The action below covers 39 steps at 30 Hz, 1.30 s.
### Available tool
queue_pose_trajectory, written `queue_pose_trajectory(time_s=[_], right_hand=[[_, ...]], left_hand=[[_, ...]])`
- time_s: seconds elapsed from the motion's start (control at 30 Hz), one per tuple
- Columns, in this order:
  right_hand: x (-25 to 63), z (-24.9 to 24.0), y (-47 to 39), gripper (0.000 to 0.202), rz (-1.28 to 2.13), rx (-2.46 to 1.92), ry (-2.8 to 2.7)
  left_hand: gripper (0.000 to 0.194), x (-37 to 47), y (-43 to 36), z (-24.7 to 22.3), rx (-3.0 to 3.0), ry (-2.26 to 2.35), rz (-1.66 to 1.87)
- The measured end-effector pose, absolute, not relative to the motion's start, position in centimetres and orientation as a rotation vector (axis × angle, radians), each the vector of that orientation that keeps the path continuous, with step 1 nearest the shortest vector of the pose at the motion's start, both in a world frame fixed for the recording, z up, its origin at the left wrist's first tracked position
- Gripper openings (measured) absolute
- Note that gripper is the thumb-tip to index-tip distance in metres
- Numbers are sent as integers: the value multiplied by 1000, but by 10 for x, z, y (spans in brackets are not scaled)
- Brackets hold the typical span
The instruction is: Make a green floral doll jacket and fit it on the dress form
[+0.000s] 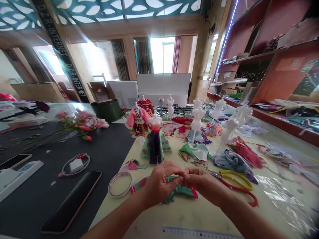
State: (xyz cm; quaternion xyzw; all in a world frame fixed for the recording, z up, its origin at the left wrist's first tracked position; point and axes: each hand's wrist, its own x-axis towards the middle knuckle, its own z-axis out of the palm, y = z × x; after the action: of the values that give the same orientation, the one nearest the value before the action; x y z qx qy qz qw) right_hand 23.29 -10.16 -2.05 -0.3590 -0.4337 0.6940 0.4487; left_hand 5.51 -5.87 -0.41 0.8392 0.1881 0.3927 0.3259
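Observation:
My left hand and my right hand meet fingertip to fingertip above the table. Both are closed in a pinch; whatever lies between the fingers is too small to make out. Under them a small green doll garment with pink trim lies flat, partly hidden by my left hand. Scissors with one yellow and one red handle rest just right of my right hand. To the left of the garment lies a roll of tape. A small mannequin in a green dress stands behind my hands.
More dressed mannequins, one in a pink robe, stand further back. Bare white mannequins rise among fabric scraps on the right. A phone and a coiled cable lie left. A ruler lies at the front edge.

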Motion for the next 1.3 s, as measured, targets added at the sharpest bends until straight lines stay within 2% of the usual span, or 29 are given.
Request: queue_pose_trajectory(time_s=[0.4, 0.83, 1.13, 1.3], right_hand=[[229, -30, -95, 17, 1734, -896, -1083], [218, -34, -93, 23, 1644, -837, -1098], [202, -36, -94, 26, 1287, -1111, -1224], [199, -37, -91, 21, 1178, -1197, -1305]], left_hand=[[7, 52, -52, -21, 2285, 468, 1211], [10, 48, -53, -17, 2003, 811, 1072], [11, 49, -53, -21, 1870, 988, 1064], [11, 48, -51, -24, 1832, 1029, 1055]])
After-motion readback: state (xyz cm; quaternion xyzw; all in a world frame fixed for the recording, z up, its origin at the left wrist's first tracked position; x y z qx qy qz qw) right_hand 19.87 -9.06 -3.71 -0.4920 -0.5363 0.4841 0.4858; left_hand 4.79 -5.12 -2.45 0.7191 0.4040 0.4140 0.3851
